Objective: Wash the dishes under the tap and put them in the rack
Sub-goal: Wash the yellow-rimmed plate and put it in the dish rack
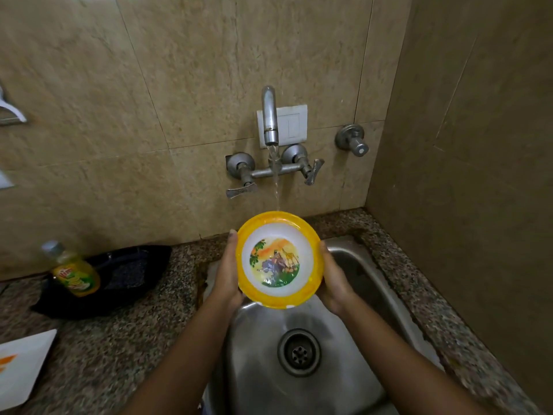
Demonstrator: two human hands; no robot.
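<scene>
A yellow-rimmed white bowl [279, 259] with a colourful animal picture inside is tilted toward me above the steel sink [260, 339]. My left hand [227, 274] grips its left edge and my right hand [333, 280] grips its right edge. Water runs from the wall tap [270, 118] and the stream meets the bowl's far rim. No rack is in view.
A yellow dish-soap bottle [74, 272] stands on a black tray [131, 274] on the granite counter at left. A white plate [21, 366] lies at the counter's near left. Two tap handles [241, 190] and a separate valve [353, 142] jut from the tiled wall.
</scene>
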